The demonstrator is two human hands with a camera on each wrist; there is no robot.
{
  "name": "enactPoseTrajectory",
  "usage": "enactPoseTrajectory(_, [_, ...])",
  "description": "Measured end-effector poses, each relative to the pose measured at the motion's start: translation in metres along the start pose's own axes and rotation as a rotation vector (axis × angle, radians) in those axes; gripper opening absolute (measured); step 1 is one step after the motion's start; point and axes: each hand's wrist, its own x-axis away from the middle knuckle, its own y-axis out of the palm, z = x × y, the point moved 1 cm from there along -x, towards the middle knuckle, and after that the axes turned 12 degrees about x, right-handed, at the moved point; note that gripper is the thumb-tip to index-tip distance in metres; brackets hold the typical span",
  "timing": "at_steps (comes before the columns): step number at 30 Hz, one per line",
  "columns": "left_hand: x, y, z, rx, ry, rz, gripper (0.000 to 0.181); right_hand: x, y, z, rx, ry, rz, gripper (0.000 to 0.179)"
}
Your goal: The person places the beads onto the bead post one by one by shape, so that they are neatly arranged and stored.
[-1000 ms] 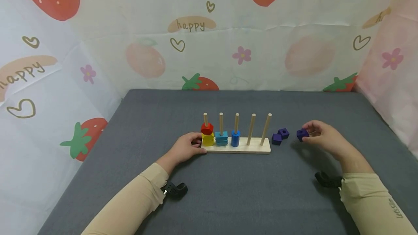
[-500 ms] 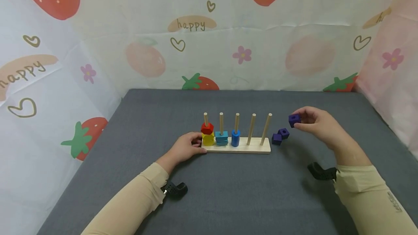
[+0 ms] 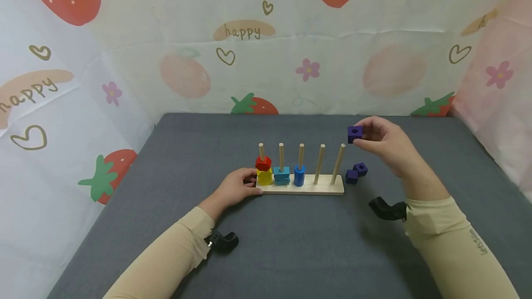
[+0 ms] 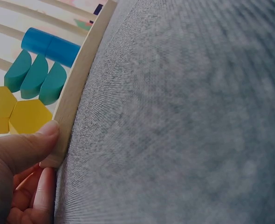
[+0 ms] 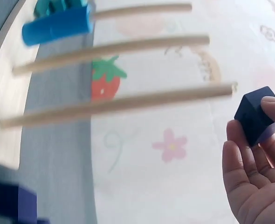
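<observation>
A wooden peg board (image 3: 309, 190) with several upright pegs lies across the table. My left hand (image 3: 236, 187) grips its left end, and in the left wrist view the thumb (image 4: 32, 145) presses on the board's edge. My right hand (image 3: 388, 144) pinches a purple cube (image 3: 354, 134) with a hole through it. That cube hangs in the air, just right of and a little above the tip of the rightmost peg (image 3: 338, 164), apart from it. On the table beside the board's right end sit two more purple cubes (image 3: 352, 177).
Left to right, the pegs carry red (image 3: 263, 164) and yellow pieces (image 3: 264, 177), teal pieces (image 3: 281, 176) and a blue cylinder stack (image 3: 299, 176). The two right pegs are bare. A grey cloth (image 3: 291, 243) covers the table; a printed curtain (image 3: 332, 82) stands behind.
My right hand has lifted the purple cube and carried it up and leftward, from beyond the loose cubes to near the rightmost peg's tip. The left hand and board have stayed put.
</observation>
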Motion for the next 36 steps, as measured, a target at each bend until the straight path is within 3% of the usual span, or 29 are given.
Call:
enactPoseTrajectory(11, [0.000,-0.001,0.000,0.005,0.006,-0.004,0.048,-0.012,0.025,-0.017,-0.085,-0.021,-0.053,0.034])
enactPoseTrajectory(36, [-0.002,-0.001,-0.002,-0.004,0.005,-0.009,0.048,-0.018,0.050,-0.007,-0.071,0.026,-0.137,0.031])
